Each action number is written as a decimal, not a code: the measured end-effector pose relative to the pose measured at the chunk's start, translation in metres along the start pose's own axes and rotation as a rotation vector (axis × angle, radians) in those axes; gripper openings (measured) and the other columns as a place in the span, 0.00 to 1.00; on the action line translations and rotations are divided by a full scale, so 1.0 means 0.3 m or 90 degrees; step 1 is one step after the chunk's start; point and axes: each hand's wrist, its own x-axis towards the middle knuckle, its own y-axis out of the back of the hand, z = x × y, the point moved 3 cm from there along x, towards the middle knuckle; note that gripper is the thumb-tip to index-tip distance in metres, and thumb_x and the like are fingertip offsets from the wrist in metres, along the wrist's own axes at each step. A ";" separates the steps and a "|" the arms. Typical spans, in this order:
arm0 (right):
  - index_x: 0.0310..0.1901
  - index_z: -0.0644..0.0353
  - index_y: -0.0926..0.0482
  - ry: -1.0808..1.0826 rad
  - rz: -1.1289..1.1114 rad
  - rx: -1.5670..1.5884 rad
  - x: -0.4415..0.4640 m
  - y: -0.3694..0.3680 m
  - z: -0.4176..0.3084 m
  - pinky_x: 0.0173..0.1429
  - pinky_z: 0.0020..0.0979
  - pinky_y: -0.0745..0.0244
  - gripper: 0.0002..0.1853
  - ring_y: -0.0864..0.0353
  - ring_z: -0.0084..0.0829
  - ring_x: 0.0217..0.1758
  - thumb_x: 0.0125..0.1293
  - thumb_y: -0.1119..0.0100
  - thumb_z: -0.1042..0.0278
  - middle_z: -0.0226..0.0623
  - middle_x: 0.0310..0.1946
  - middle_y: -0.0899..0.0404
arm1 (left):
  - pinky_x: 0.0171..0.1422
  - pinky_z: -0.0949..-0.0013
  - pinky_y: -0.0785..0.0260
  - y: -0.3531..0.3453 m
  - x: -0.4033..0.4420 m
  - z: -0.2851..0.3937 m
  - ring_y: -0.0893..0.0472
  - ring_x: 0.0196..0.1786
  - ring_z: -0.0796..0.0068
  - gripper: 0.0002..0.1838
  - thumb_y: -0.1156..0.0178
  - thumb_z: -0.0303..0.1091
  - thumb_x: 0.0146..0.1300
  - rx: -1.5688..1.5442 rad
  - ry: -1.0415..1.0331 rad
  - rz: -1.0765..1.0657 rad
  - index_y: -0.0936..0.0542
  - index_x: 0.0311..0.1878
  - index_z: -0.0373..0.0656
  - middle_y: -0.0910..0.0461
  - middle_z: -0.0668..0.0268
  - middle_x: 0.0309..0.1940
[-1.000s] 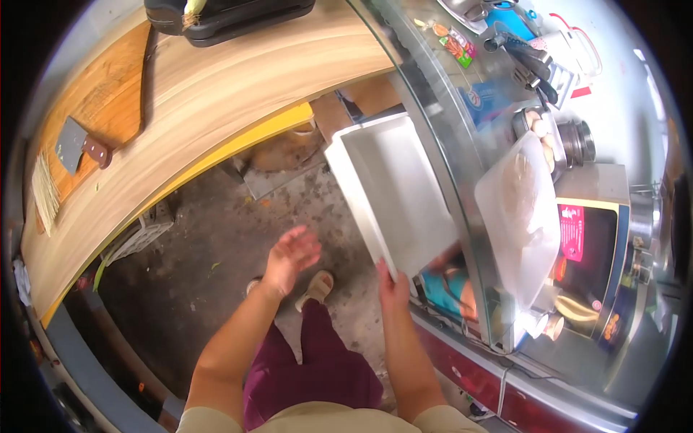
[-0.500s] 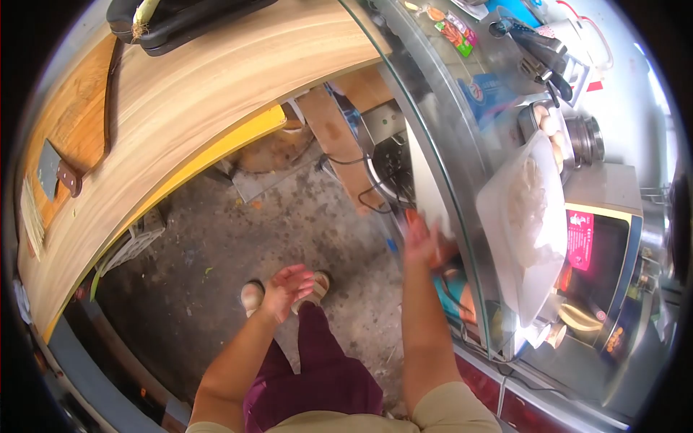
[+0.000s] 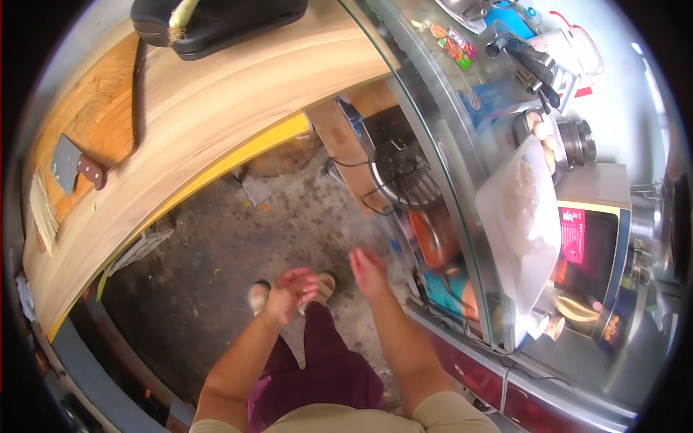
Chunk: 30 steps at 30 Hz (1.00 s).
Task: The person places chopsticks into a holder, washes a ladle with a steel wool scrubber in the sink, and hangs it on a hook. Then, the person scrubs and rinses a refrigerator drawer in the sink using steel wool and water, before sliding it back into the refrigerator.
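Note:
My left hand (image 3: pixel 291 294) hangs over the floor above my sandals (image 3: pixel 326 286). Its fingers are loosely curved and apart, with nothing in them. A little to the right, my right hand (image 3: pixel 369 271) is also above the floor, slightly blurred. Its fingers look stretched out, and no object shows in it. Nearest to it, under the glass-topped counter, lies an orange-red object (image 3: pixel 432 238) whose kind I cannot make out. Just above that in view is a round wire grille (image 3: pixel 411 180), with dark cables around it.
On the wooden counter (image 3: pixel 216 94) lie a cutting board (image 3: pixel 94 108), a cleaver (image 3: pixel 67 164) and a black case (image 3: pixel 224 25). The glass-edged counter on the right carries a white plastic bag (image 3: pixel 521 224), eggs (image 3: pixel 540 130) and a microwave (image 3: pixel 592 245).
My right hand has drawn back left from under the right-hand counter. A white panel beside the glass edge no longer shows; the grille and orange-red object are more exposed. My left hand barely moved.

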 end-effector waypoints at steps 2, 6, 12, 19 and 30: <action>0.38 0.61 0.24 -0.070 -0.039 -0.076 -0.074 -0.067 0.079 0.47 0.22 0.25 0.07 0.23 0.25 0.44 0.60 0.40 0.70 0.38 0.39 0.24 | 0.49 0.65 0.27 0.011 -0.048 0.024 0.22 0.43 0.68 0.16 0.45 0.27 0.61 -0.007 -0.009 0.002 0.31 0.52 0.39 0.23 0.59 0.42; 0.43 0.66 0.27 -0.179 -0.062 -0.069 -0.201 -0.208 0.185 0.51 0.26 0.26 0.18 0.24 0.29 0.47 0.64 0.47 0.56 0.43 0.42 0.24 | 0.51 0.67 0.29 0.065 -0.166 0.085 0.22 0.43 0.69 0.16 0.48 0.27 0.61 -0.017 -0.023 0.022 0.33 0.53 0.38 0.24 0.59 0.44; 0.61 0.74 0.43 -0.274 -0.381 0.076 -0.506 -0.582 0.230 0.67 0.37 0.40 0.38 0.38 0.41 0.65 0.67 0.62 0.42 0.54 0.61 0.39 | 0.50 0.64 0.28 0.201 -0.402 0.219 0.22 0.43 0.68 0.14 0.53 0.26 0.64 -0.092 -0.116 0.002 0.31 0.53 0.38 0.24 0.59 0.44; 0.61 0.73 0.42 -0.316 -0.548 -0.039 -0.704 -0.827 0.377 0.69 0.40 0.44 0.34 0.40 0.42 0.66 0.67 0.58 0.47 0.53 0.63 0.41 | 0.50 0.64 0.27 0.348 -0.711 0.351 0.21 0.42 0.70 0.11 0.45 0.32 0.63 -0.162 -0.301 -0.026 0.24 0.46 0.39 0.21 0.62 0.42; 0.46 0.63 0.26 -0.263 -0.663 -0.441 -0.943 -0.971 0.508 0.48 0.27 0.23 0.11 0.22 0.33 0.45 0.62 0.44 0.75 0.41 0.45 0.24 | 0.40 0.64 0.28 0.647 -1.166 0.239 0.22 0.33 0.73 0.10 0.37 0.42 0.57 -0.411 -0.530 0.282 0.23 0.30 0.48 0.19 0.64 0.36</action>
